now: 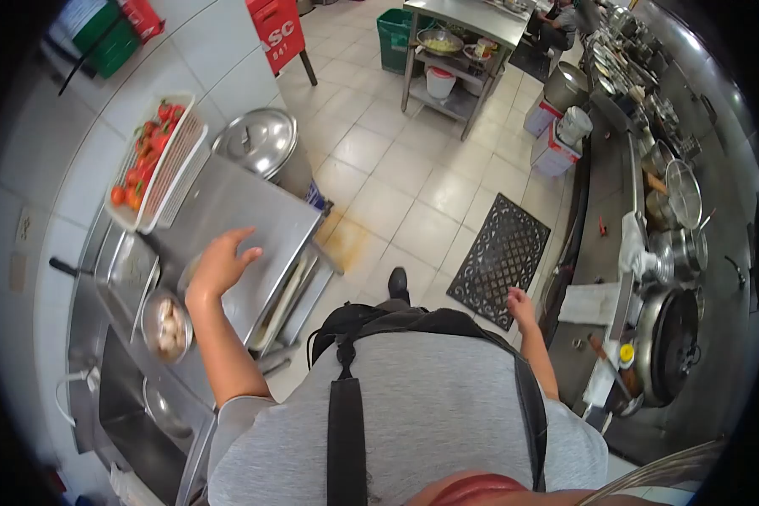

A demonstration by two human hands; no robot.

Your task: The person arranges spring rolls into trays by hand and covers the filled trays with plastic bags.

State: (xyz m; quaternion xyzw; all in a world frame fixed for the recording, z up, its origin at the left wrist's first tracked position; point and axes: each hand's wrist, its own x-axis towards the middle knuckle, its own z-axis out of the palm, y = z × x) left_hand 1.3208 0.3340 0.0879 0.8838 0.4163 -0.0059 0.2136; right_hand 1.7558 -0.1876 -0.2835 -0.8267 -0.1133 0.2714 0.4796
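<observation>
My left hand (221, 263) is over the steel counter (243, 202), fingers apart and nothing in them. It partly covers a round bowl on the counter. Beside that forearm, a metal bowl (168, 327) holds pale, egg-like pieces. Farther up the counter, a white plastic basket (175, 181) is filled with red tomatoes (149, 156). My right hand (519, 304) hangs low on the right, above the floor by the black mat (502, 253). Its fingers look loosely bent, with no object visible in them.
A lidded steel pot (266, 143) stands past the counter's end. The sink (139, 413) is at lower left. Pans and a wok (670, 346) line the cooking station at right. Ahead stand a steel table (472, 18) and a green bin (392, 40); a person (557, 32) sits farther back.
</observation>
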